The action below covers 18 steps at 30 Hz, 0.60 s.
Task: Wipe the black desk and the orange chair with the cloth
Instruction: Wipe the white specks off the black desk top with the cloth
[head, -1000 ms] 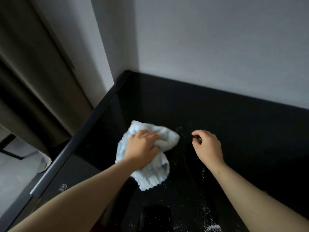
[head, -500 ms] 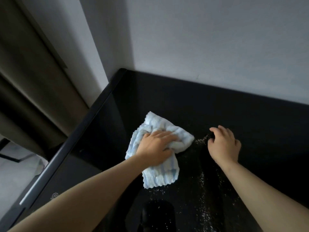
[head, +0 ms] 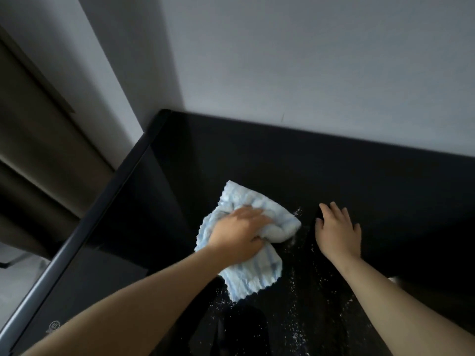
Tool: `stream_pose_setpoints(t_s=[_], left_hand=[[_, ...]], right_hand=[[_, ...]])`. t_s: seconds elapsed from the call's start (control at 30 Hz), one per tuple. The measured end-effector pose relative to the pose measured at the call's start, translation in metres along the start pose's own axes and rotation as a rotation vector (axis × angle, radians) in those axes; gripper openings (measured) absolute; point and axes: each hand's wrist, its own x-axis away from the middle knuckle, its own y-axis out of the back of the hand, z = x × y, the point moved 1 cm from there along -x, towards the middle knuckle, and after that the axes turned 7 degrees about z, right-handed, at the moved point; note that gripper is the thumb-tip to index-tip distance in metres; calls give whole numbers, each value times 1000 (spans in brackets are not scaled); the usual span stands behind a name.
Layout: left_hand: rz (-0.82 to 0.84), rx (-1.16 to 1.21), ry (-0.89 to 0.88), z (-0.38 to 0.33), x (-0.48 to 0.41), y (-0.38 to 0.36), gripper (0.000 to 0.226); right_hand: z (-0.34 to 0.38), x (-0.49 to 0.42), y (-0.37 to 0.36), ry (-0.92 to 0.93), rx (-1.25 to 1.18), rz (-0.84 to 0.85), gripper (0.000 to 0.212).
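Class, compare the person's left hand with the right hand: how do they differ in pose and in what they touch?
The left hand grips the bunched blue-and-white cloth; the right hand holds nothing. The left hand's fingers curl into the cloth; the right hand's lie fairly straight on the black desk. Both are down at the desk.

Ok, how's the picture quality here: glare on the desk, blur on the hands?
Head view: dim overall; black desk glossy, mirroring dark shapes, no harsh glare; white specks stand out; left hand on cloth slightly soft; right hand sharper; wide-angle bends edges.
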Motion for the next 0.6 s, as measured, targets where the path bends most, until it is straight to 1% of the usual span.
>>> stream_pose_setpoints(t_s=[0.07, 0.1, 0.13, 0.17, 0.23, 0.27, 0.3, 0.33, 0.37, 0.43, 0.5, 0.53, 0.57, 0.6], left_hand=[[-141, 106, 58, 15, -11, 26, 46], [-218, 128, 110, 28, -20, 39, 46], [-257, 135, 165, 40, -30, 50, 50], [-236, 133, 234, 50, -39, 56, 55], [-71, 84, 410, 56, -55, 53, 63], [-6, 36, 471, 54, -61, 45, 65], [18, -7, 494, 50, -66, 37, 64], [8, -35, 480, 43, -69, 29, 63], [-14, -51, 428, 34, -72, 22, 61], [-14, -63, 248, 13, -67, 11, 55], [54, -42, 60, -6, -54, 6, 49], [68, -11, -5, -9, -46, 6, 45], [33, 27, -44, -7, -38, 9, 44], [-47, 61, -42, 0, -33, 16, 46]], right_hand=[[-2, -1, 1, 12, 3, 11, 48], [-2, -2, 1, 12, -5, 16, 48], [-2, -2, 2, 10, -14, 19, 48], [-2, -3, 2, 6, -17, 20, 48], [-2, -3, 1, 7, -5, 24, 49], [-3, -3, 0, 9, 1, 29, 49], [-4, -4, 0, 11, 0, 33, 50], [-4, -4, 0, 12, -6, 38, 50], [-4, -4, 1, 15, -11, 40, 50], [-4, -3, 0, 21, -7, 34, 50], [-4, -2, 1, 29, -4, 28, 50], [-4, -1, 2, 32, -5, 28, 50], [-3, -2, 3, 28, -16, 28, 49], [-2, -3, 5, 16, -39, 26, 47]])
